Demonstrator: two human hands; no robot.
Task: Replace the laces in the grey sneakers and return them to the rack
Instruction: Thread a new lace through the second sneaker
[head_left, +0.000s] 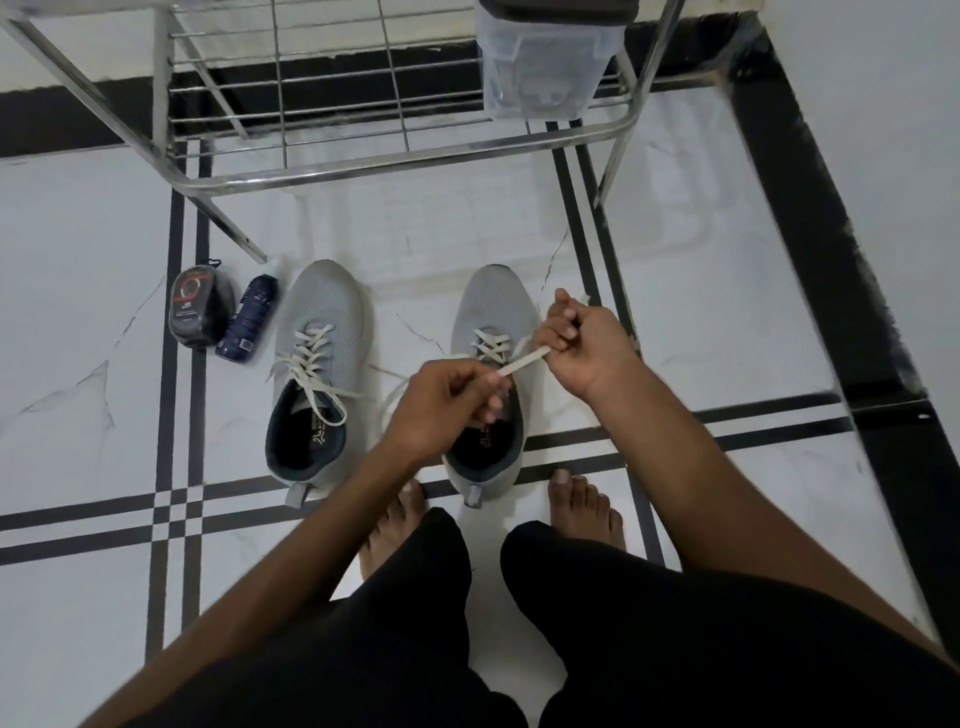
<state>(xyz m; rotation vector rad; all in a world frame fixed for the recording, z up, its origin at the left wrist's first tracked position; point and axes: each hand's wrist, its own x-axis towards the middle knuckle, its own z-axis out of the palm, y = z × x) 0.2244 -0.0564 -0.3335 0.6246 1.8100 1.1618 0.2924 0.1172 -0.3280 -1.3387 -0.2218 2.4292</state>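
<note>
Two grey sneakers stand side by side on the tiled floor, toes pointing toward the rack. The left sneaker (319, 332) is laced with a cream lace whose loose ends trail over its opening. Over the right sneaker (493, 306) my left hand (447, 402) pinches one end of a cream lace (522, 361), and my right hand (584, 340) grips the same lace a little farther up. The stretch between my hands is taut. My left hand hides part of the right sneaker's opening.
A metal shoe rack (395, 156) stands just beyond the sneakers, with a clear plastic container (540, 67) on its shelf. A dark pouch (195, 309) and a blue spray can (247, 317) lie left of the left sneaker. My bare feet (587, 512) are behind the shoes.
</note>
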